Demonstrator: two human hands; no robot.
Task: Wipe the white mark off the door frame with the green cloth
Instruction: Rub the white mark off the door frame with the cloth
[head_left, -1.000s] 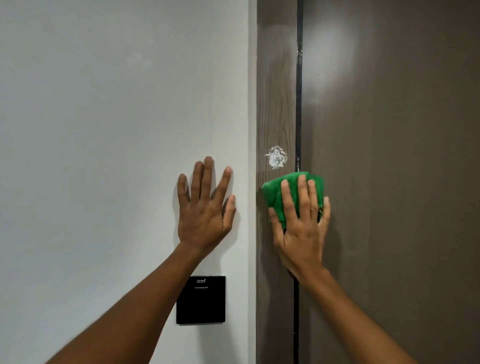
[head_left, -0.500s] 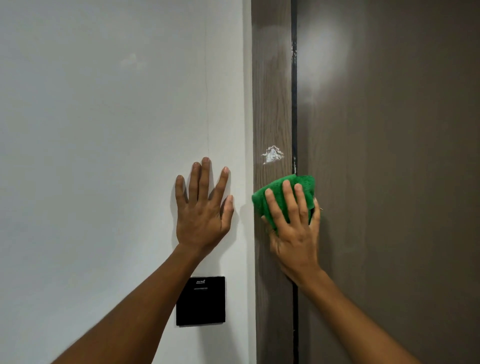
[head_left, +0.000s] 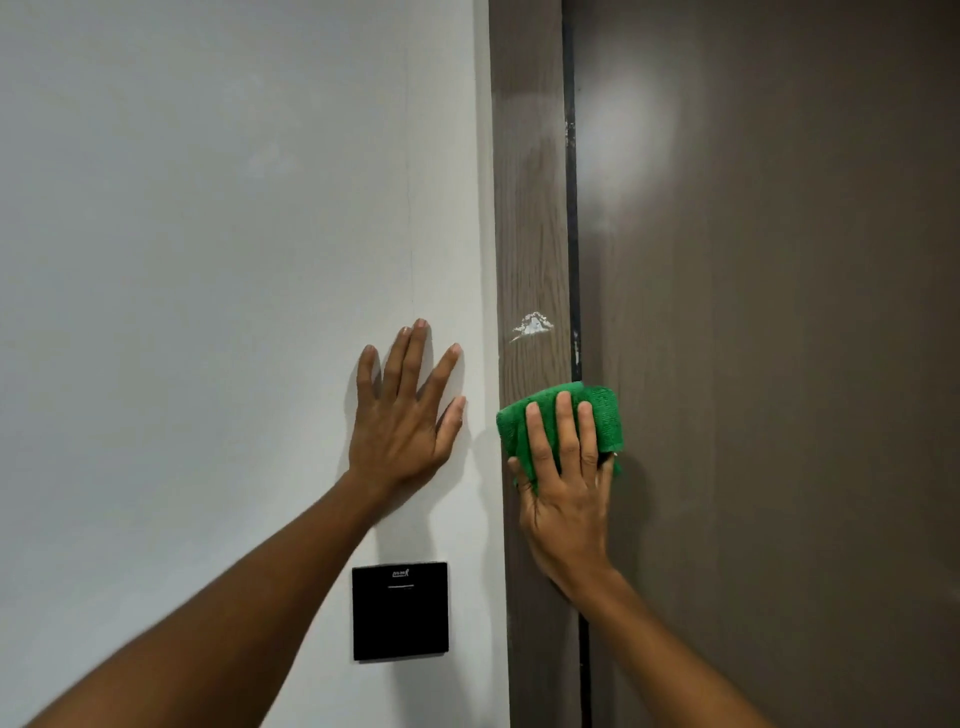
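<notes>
A small white mark (head_left: 532, 326) sits on the brown wood-grain door frame (head_left: 527, 182). Just below it, my right hand (head_left: 566, 488) presses a folded green cloth (head_left: 605, 418) flat against the frame and the edge of the door. The cloth's top edge lies a short way under the mark and does not touch it. My left hand (head_left: 402, 415) rests flat on the white wall (head_left: 208, 260), fingers spread, left of the frame.
A black square switch panel (head_left: 400, 610) is on the wall below my left hand. The brown door (head_left: 779, 364) fills the right side, with a dark gap (head_left: 571, 208) between it and the frame.
The white mark has shrunk from a round blotch to a thin smear. My right hand with the cloth has slid down a little, away from the mark. My left hand stays put.
</notes>
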